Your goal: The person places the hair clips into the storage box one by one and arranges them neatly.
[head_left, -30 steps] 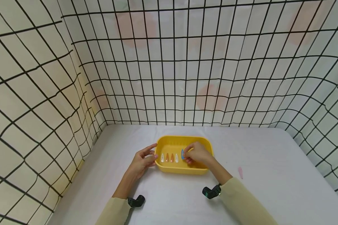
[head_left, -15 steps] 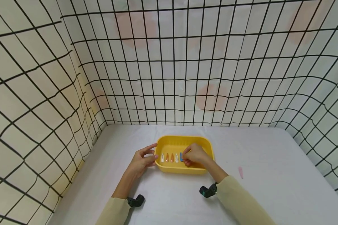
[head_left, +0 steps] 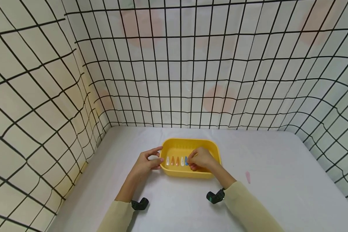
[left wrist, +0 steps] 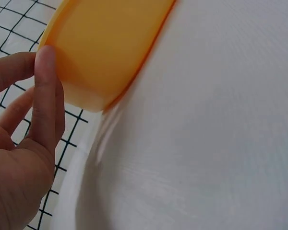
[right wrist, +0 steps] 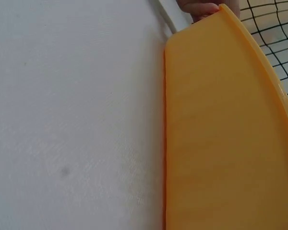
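A yellow tray (head_left: 188, 174) stands on the table with a row of snap hair clips along its floor: a white clip (head_left: 168, 160), two orange clips, one being the orange clip (head_left: 178, 161), and another white clip (head_left: 182, 161). At the row's right end is a blue hair clip (head_left: 186, 160), which my right hand (head_left: 202, 158) pinches by its fingertips, partly covering it. My left hand (head_left: 145, 163) holds the tray's left rim, thumb at the edge. In the left wrist view the fingers (left wrist: 45, 67) touch the tray wall. The right wrist view shows mostly the tray's outer side (right wrist: 221, 124).
A pink hair clip (head_left: 247, 177) lies on the white table (head_left: 278, 193) to the right of the tray. A white wall with black grid lines (head_left: 185, 71) encloses the table at the back and sides.
My right hand has shifted slightly left with the blue clip, bringing it nearer the second white clip. The left hand stays at the tray's rim. The head view has tilted slightly.
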The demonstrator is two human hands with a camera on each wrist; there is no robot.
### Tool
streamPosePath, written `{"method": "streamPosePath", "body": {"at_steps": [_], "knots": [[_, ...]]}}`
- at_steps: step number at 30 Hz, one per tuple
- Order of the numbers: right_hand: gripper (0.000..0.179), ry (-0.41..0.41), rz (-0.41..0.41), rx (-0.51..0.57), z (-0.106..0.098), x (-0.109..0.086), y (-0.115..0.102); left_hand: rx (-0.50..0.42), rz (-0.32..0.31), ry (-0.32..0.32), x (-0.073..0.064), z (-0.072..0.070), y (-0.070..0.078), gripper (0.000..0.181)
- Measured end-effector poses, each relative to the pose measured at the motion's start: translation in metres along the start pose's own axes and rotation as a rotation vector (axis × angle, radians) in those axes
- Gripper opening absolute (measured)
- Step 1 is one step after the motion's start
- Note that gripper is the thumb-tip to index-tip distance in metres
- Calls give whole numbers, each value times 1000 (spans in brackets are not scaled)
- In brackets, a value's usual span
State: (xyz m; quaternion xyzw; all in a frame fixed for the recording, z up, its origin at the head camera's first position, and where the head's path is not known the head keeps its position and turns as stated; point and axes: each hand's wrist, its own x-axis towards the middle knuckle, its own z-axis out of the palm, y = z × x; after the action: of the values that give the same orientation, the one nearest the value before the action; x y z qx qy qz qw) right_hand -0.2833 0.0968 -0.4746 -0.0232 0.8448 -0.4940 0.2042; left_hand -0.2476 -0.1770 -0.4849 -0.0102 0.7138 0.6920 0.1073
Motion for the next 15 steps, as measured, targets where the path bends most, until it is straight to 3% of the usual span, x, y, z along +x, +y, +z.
{"method": "streamPosePath", "body": {"at_steps": [7,15], "knots": [[12,14,-47,45,-21,-9,0,129,0,7,3,0,7,55],[17,51,-104,48,-47,-29,4,191,27,37,6,5,8,44]]}}
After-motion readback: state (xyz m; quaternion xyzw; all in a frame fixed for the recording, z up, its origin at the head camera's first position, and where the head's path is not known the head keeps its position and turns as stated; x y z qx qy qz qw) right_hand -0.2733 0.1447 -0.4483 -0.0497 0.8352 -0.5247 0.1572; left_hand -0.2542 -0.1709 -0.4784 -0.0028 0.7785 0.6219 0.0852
